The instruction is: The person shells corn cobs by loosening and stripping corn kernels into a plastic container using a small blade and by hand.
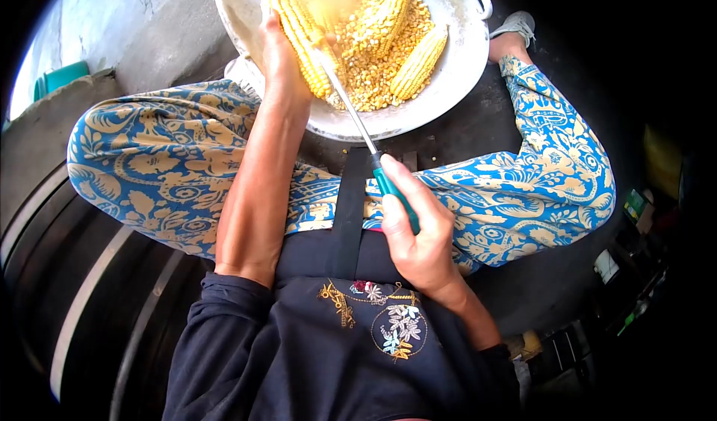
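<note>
One green tub [61,79] is sitting far off on the left. Next, the left hand [280,56] is holding a yellow corn cob [295,32]. Its grip is wrapping around the left side of the cob, but most of its fingers are hiding, so I cannot tell how each one is bending. The cob is leaning in that grip, over the left part of a big white bowl [472,62].

The step in hand seems to be popping the corn off this cob with a screwdriver [355,111]. Its metal rod is slanting up to the cob's right side, but blur is hiding just where the tip is ending. Loose seeds [373,88] are lying in the bowl, and a second cob [386,23] is resting on them.

The right hand [420,223] is squeezing the green handle, thumb and fingers pressing around it. The held cob is lying ahead of this grip and to its left, well apart. The next move is probably calling for a steady left hold and a careful push along the rows. Last, a third cob [420,62] is lying near the bowl's right side.
</note>
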{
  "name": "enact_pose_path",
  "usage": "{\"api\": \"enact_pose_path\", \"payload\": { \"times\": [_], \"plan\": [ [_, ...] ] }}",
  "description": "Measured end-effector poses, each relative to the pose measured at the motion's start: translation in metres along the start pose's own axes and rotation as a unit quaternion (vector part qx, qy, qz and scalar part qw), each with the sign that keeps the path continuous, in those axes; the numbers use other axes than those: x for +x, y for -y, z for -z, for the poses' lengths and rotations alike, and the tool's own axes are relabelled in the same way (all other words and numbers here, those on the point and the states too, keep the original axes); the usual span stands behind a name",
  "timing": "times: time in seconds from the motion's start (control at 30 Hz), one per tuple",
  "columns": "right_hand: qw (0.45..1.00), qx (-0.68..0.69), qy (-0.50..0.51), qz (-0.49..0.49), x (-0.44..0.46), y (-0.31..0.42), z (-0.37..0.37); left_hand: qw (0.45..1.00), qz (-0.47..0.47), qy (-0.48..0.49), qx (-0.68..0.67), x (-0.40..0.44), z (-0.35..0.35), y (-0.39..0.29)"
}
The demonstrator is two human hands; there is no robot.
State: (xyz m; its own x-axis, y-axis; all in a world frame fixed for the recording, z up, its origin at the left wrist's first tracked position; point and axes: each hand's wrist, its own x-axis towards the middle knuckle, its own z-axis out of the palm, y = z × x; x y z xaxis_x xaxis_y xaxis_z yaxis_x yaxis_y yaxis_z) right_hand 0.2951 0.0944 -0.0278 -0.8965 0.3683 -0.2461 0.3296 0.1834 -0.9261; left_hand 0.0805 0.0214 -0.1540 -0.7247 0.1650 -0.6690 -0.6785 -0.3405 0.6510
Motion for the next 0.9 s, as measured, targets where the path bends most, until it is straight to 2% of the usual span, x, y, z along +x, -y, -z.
{"api": "enact_pose_path", "payload": {
  "times": [0.03,0.1,0.17,0.23,0.27,0.3,0.33,0.37,0.43,0.5,0.53,0.57,0.6,0.63,0.67,0.7,0.77,0.8,0.87,0.9],
  "plan": [
    [0.991,-0.101,-0.019,0.082,0.002,-0.001,-0.002,1.0,0.001,0.002,0.001,0.0,-0.002,-0.001],
    [0.968,-0.236,0.08,0.02,0.001,0.006,0.008,0.999,-0.011,-0.012,0.049,-0.006,-0.003,-0.002],
    [0.962,-0.259,0.085,0.029,0.004,0.006,0.008,0.999,-0.01,-0.009,0.031,0.0,0.003,0.003],
    [0.984,-0.164,0.017,0.061,0.007,0.001,0.002,0.999,-0.024,0.012,0.039,0.003,0.004,0.004],
    [0.998,-0.031,0.037,-0.035,0.009,0.005,0.003,0.999,-0.033,0.012,0.032,0.002,0.004,0.008],
    [0.982,0.122,0.028,-0.138,0.013,0.011,0.003,0.999,-0.029,0.014,0.034,-0.001,0.002,0.009],
    [0.941,0.248,-0.007,-0.232,0.016,0.016,0.003,1.0,-0.008,0.012,0.018,-0.003,0.002,0.007],
    [0.938,0.264,-0.006,-0.223,0.017,0.013,-0.002,1.0,0.008,0.012,0.001,-0.003,0.0,0.003],
    [0.926,0.298,0.001,-0.232,0.014,0.011,-0.006,0.999,-0.016,0.004,0.05,-0.001,0.004,0.003],
    [0.814,0.495,-0.031,-0.302,0.02,0.015,-0.008,0.997,-0.014,0.013,0.068,-0.004,0.002,0.005],
    [0.791,0.529,-0.028,-0.305,0.022,0.016,-0.007,0.998,-0.006,0.007,0.059,-0.006,0.0,0.006],
    [0.791,0.53,-0.029,-0.305,0.023,0.014,-0.008,0.999,-0.003,-0.001,0.051,-0.007,-0.001,0.003],
    [0.879,0.395,-0.013,-0.267,0.023,0.012,-0.01,0.999,-0.003,0.018,0.029,-0.006,0.0,0.001],
    [0.944,0.247,0.002,-0.218,0.024,0.008,-0.013,0.999,-0.006,0.018,0.029,-0.005,0.001,0.0],
    [0.988,0.125,0.004,-0.089,0.026,-0.002,-0.016,0.999,-0.007,0.014,0.03,-0.004,0.001,0.0],
    [0.999,-0.006,-0.027,0.036,0.029,-0.011,-0.019,0.999,-0.005,0.009,0.031,-0.007,0.0,-0.001],
    [0.993,-0.108,-0.003,0.056,0.031,-0.011,-0.016,0.999,-0.009,0.001,0.038,-0.006,0.001,-0.001],
    [0.993,-0.107,-0.004,0.056,0.032,-0.005,-0.016,1.0,-0.001,0.003,0.028,-0.002,0.005,-0.001],
    [0.96,-0.269,0.058,0.041,0.033,0.01,-0.014,1.0,0.008,0.008,0.024,0.004,0.009,0.003],
    [0.962,-0.264,0.056,0.042,0.034,0.011,-0.015,1.0,0.006,0.014,0.008,0.006,0.01,0.002]
  ]
}}
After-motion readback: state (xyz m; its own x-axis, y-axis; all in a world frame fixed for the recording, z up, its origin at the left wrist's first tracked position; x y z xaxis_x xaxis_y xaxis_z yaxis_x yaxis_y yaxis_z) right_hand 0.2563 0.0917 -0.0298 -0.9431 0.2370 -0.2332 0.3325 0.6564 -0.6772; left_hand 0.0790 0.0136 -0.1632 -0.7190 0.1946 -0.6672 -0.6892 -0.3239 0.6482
